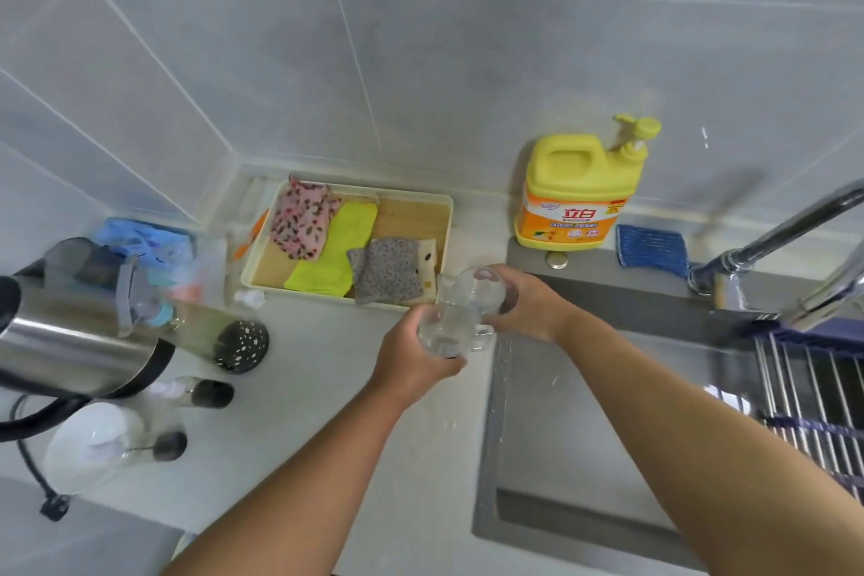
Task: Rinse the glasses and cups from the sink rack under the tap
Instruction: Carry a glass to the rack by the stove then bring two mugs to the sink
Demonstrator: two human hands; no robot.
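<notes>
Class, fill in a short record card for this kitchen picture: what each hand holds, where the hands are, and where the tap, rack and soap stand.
left hand: grips a clear glass cup
right hand: grips a second clear glass, tilted
where: by the left edge of the grey steel sink
chrome tap: far right, not above the glasses
metal bar rack: across the sink's right side
yellow pump soap bottle: behind the sink, against the wall

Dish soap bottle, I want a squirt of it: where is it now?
In the head view, the dish soap bottle stands at the wall behind the sink, tray of cloths to its left, blue cloth to its right.
</notes>
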